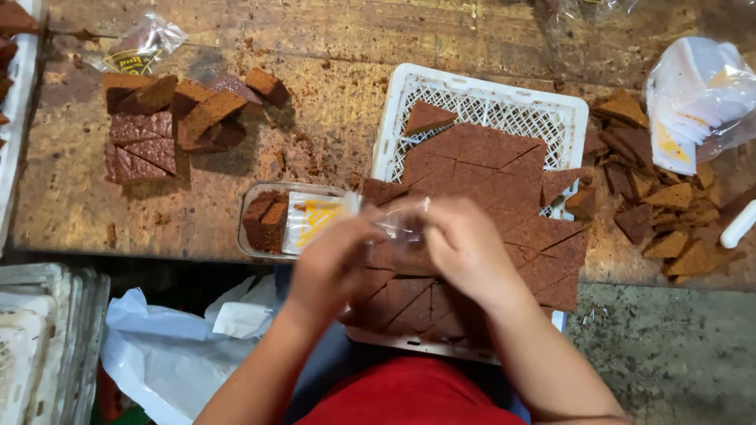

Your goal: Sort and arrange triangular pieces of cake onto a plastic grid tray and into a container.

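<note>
Head view, looking down at a worn wooden table (331, 110). My left hand (331, 264) and right hand (465, 248) meet over the near half of a white plastic crate (480, 98), both blurred. Between them I pinch a clear plastic bag (402, 220): left fingers curled on its left edge, right fingers closed on its right edge, bag stretched between the two hands. I cannot tell whether anything is inside it.

The crate holds flat brown triangular cake slices (480, 169) laid edge to edge, with one loose triangle (428, 118) on the bare mesh at the far end. The crate overhangs the table's near edge, above my lap.

Just left of my left hand sits a clear plastic tray (260, 236) with brown pieces stacked in its left end and a white-and-yellow label (315, 220) beside them.

Far left on the table: a heap of brown cake blocks (173, 118), and a crumpled clear wrapper (146, 43) behind it. Right of the crate: scattered brown offcuts (654, 212) and a bag of white labels (697, 98). Below the table's edge on the left, white plastic sheeting (173, 346) and stacked white crates (43, 338).
</note>
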